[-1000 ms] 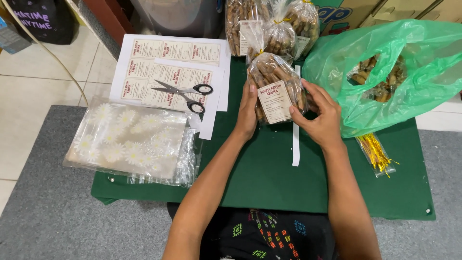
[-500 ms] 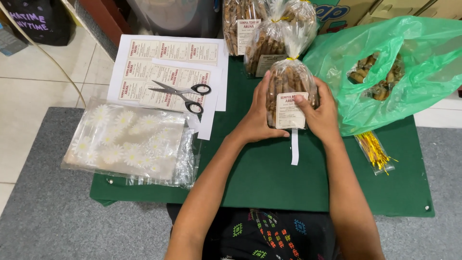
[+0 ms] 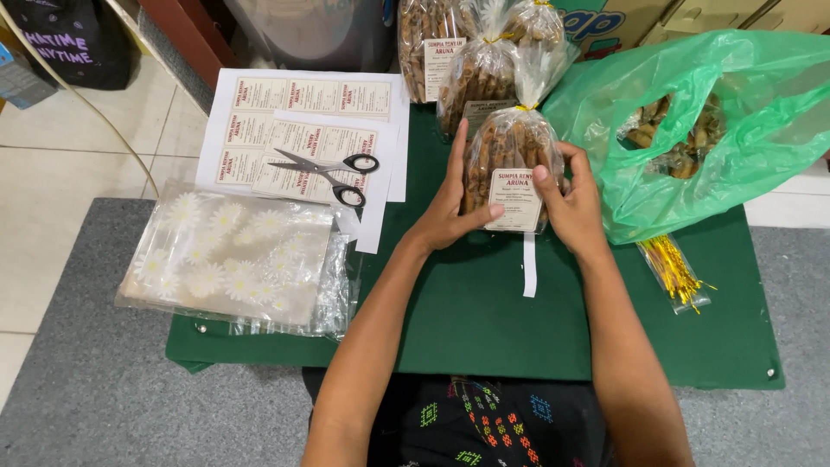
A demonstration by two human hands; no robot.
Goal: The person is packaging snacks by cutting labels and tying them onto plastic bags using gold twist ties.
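Both hands clasp an upright labelled snack bag [image 3: 512, 169] near the bench's [image 3: 484, 320] far edge: left hand [image 3: 451, 207] cupping its side, right hand [image 3: 572, 201] thumbing the label.

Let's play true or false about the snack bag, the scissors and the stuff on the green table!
1. Both hands, left hand and right hand, hold the snack bag upright. True.
2. The scissors lie on the grey floor. False: they lie on the label sheets.
3. The big plastic bag is green. True.
4. The flower-print bags sit to the person's right. False: they sit to the left.
5. The gold twist ties lie beside the green bag. True.
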